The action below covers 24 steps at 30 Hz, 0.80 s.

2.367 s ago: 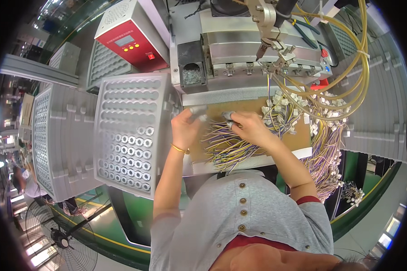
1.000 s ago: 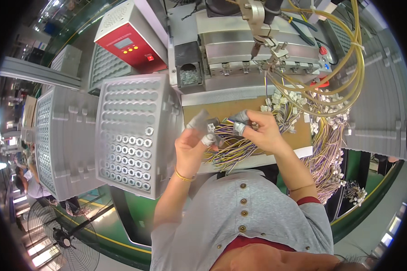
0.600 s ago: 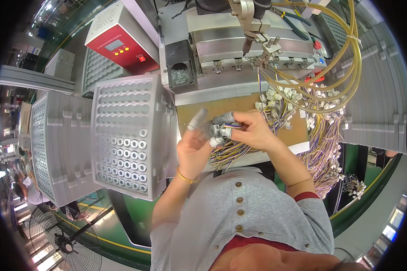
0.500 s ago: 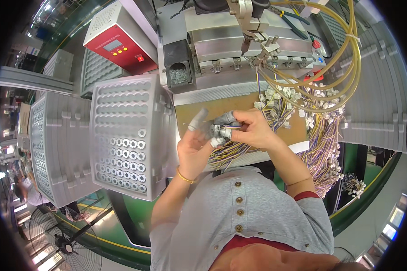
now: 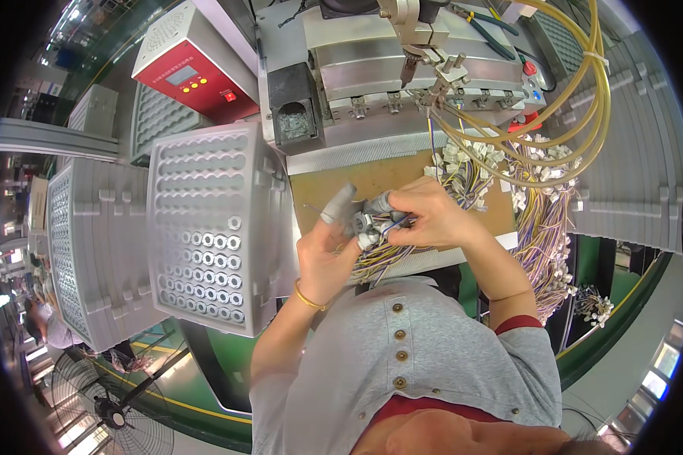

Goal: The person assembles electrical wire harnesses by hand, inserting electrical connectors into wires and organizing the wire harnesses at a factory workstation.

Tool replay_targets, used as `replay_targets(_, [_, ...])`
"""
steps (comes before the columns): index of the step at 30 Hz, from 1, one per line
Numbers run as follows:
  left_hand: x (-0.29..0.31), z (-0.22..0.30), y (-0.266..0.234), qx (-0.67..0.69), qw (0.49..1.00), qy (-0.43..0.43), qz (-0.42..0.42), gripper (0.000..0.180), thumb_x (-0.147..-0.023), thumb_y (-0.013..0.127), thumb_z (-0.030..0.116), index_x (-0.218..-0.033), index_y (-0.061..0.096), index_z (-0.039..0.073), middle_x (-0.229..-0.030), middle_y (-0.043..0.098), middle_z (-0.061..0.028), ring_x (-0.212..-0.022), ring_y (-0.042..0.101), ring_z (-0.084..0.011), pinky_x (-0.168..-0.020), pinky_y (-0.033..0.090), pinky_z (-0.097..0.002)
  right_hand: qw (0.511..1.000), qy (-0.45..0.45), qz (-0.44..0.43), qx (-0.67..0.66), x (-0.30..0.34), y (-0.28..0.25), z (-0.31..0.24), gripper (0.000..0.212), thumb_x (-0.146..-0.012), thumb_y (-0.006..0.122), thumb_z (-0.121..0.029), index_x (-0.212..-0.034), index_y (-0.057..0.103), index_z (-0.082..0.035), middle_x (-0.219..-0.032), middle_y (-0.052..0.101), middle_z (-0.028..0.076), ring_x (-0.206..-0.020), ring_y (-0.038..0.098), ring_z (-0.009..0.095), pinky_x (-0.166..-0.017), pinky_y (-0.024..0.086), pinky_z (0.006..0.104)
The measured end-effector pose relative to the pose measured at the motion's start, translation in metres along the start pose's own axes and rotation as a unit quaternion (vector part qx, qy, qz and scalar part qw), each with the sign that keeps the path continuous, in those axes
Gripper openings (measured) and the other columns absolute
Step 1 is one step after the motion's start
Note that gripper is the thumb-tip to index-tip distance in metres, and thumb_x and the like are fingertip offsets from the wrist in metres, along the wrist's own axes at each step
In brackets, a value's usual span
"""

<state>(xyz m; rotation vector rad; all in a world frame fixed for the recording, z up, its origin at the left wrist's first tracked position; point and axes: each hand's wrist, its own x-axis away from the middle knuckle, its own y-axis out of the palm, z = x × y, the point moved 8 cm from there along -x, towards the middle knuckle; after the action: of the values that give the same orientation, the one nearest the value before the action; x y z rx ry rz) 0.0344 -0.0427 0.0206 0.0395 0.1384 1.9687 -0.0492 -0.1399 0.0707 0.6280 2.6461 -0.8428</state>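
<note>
Brown board (image 5: 314, 194); left hand (image 5: 326, 256), index (image 5: 340, 202) raised, grips grey part (image 5: 359, 222); right hand (image 5: 434, 216) pinches wires (image 5: 391, 226)

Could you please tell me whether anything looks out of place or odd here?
One thing, perhaps: the dense heap of purple and yellow wires with white plastic connectors, right of the flat brown board, looks tangled, with many strands crossing. I see no clear damage.

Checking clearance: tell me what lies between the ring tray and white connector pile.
Head view: the brown board, with the left hand and right hand over it.
</note>
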Motion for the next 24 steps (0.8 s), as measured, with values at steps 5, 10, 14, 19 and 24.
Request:
replay_targets(5, [0.0,0.002,0.0,-0.02,1.0,0.005,0.014,0.057,-0.072,0.057,-0.012,-0.125,0.036,-0.002,-0.119,0.048,-0.0115,-0.104,0.05,-0.0192,-0.086,0.045,-0.031,0.998,0.041,-0.051,0.004,-0.001,0.003,0.003,0.024,-0.057,0.066,-0.013,-0.066,0.048,-0.002,-0.054,0.047,0.012,-0.05,0.048,0.03,-0.047,0.039,0.037])
replay_targets(10, [-0.001,0.006,-0.002,-0.025,0.999,0.019,0.025,0.056,-0.072,0.057,-0.011,-0.124,0.038,-0.002,-0.115,0.051,-0.0111,-0.1,0.052,-0.0175,-0.083,0.046,-0.0295,1.0,0.009,-0.024,-0.006,0.0,0.005,0.002,0.022,-0.055,0.066,-0.005,-0.072,0.053,-0.001,-0.052,0.042,0.008,-0.045,0.042,0.024,-0.042,0.032,0.0321])
replay_targets(14, [0.0,0.003,0.0,-0.04,0.999,-0.001,0.007,0.061,-0.073,0.058,-0.01,-0.127,0.029,-0.007,-0.111,0.052,-0.0171,-0.1,0.051,-0.0192,-0.086,0.043,-0.0292,1.0,-0.019,-0.018,0.008,0.001,0.004,-0.002,0.024,-0.054,0.068,-0.006,-0.07,0.051,-0.002,-0.052,0.042,0.008,-0.045,0.043,0.024,-0.042,0.032,0.0325])
replay_targets(19, [0.002,-0.003,0.0,-0.069,0.997,-0.033,-0.002,0.061,-0.073,0.057,-0.01,-0.127,0.03,-0.006,-0.111,0.052,-0.0166,-0.1,0.052,-0.0186,-0.084,0.044,-0.0279,0.992,-0.092,-0.02,0.082,0.002,0.003,-0.014,0.031,-0.051,0.071,-0.012,-0.066,0.045,-0.005,-0.053,0.043,0.007,-0.046,0.045,0.024,-0.041,0.033,0.0328])
replay_targets(24, [0.001,0.003,-0.001,-0.153,0.988,0.014,0.015,0.057,-0.07,0.06,-0.007,-0.123,0.042,0.0,-0.105,0.058,-0.0103,-0.088,0.058,-0.0137,-0.071,0.05,-0.0256,0.984,-0.115,-0.066,0.116,0.002,0.007,-0.018,0.032,-0.052,0.071,-0.012,-0.065,0.043,-0.005,-0.051,0.039,0.006,-0.045,0.044,0.023,-0.04,0.033,0.0334])
